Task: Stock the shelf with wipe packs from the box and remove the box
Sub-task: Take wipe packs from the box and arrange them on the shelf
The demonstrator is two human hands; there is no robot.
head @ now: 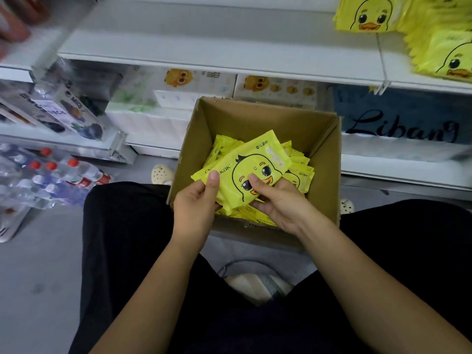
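gripping a wipe pack [245,172] with both hands' curled fingers [258,183].

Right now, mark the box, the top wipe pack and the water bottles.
box [255,121], head view, bare inner back wall.
top wipe pack [247,167], head view, middle of its printed front.
water bottles [73,162], head view, red cap of one bottle on the floor.

1 head-worn camera looks steeply down, close above the open brown cardboard box [255,118], white metal shelf [204,65] beyond.
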